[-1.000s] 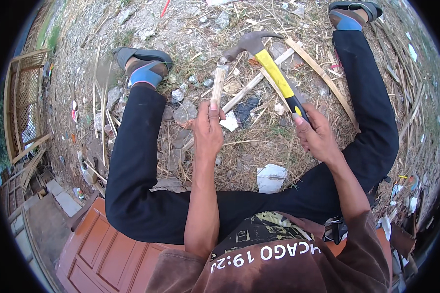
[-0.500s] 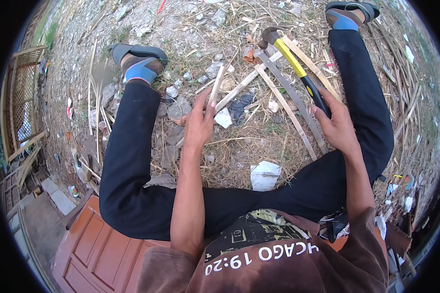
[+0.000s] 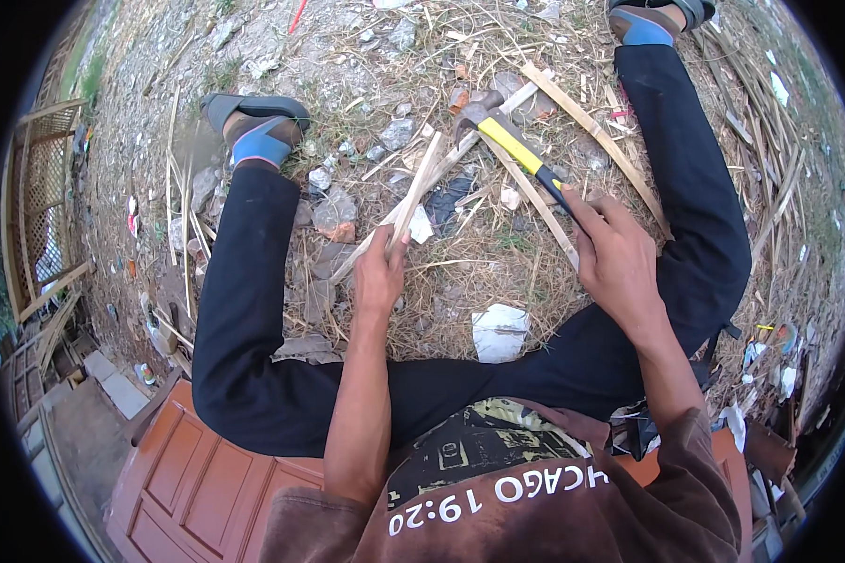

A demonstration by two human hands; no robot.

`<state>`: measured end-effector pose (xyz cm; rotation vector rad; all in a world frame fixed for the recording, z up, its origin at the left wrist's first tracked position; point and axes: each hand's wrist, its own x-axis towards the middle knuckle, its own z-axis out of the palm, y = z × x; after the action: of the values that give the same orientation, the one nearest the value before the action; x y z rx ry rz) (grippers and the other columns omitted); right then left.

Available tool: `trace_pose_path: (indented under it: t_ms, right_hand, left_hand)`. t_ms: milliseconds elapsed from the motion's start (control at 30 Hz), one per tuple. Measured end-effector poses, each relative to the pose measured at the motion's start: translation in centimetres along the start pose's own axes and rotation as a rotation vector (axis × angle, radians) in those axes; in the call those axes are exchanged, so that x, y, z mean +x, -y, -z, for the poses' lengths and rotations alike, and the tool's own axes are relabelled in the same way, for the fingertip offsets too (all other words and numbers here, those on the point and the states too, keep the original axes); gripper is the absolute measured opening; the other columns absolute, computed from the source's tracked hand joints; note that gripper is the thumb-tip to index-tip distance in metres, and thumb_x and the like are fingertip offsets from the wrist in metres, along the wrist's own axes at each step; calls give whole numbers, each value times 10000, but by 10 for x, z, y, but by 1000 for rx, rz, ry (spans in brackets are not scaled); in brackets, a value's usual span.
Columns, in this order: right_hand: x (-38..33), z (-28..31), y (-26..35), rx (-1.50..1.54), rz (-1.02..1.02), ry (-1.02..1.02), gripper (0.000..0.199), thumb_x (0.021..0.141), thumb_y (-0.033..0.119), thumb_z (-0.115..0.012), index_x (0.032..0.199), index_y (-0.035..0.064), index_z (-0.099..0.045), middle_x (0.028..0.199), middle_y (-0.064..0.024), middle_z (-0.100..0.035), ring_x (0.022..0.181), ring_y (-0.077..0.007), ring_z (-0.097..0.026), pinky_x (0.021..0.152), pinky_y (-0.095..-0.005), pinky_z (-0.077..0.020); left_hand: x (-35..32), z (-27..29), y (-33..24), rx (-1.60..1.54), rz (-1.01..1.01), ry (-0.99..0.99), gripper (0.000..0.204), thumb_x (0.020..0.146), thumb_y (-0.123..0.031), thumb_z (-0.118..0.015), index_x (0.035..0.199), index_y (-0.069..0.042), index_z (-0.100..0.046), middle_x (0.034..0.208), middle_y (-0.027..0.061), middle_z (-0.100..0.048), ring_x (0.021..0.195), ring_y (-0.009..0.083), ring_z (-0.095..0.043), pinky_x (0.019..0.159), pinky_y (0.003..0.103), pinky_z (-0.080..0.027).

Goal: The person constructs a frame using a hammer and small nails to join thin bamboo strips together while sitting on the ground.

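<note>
1. Between the spread legs (image 3: pixel 249 244) lies rough ground (image 3: pixel 432 310), littered with dry straw, stones (image 3: pixel 333 214) and wooden strips; a white slab (image 3: pixel 499 334) rests near the lap.
2. The left hand (image 3: pixel 378 279) grips a short wood strip (image 3: pixel 417 188) over this litter.
3. The right hand (image 3: pixel 618 261) is closed round the handle of a hammer (image 3: pixel 516 146), its head by a longer bar (image 3: pixel 462 151).
4. Far left stands a lattice panel (image 3: pixel 53 192); lower left, a reddish-brown panelled board (image 3: pixel 202 469).
</note>
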<state>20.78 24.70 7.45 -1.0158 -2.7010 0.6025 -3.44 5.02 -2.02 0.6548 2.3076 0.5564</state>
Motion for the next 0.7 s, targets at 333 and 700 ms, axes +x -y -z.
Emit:
trace_pose_path:
  t_ms: [333,700]
  right_hand:
    - [-3,-22,33,-172,-28,0,558,764,14,-648,1304,153,-641,975,-96,-593,838,-264,-597,588,-397,-527]
    - [-8,-27,39,-73,-137,-107,493,793,3,-629,1264,142,-664,961,-108,-603,853,-282,-618,643,-421,-528]
  left_hand:
    - [-11,-11,-22,0,-155,-136,282,1015,-270,-551,1184,-44,-554,826,285,-645,762,506,-617,619,543,-449]
    - [-7,-11,-29,-20,-116,-172,201,1029,-255,-512,1112,-72,-515,725,281,-620,722,526,-601,585,584,-396]
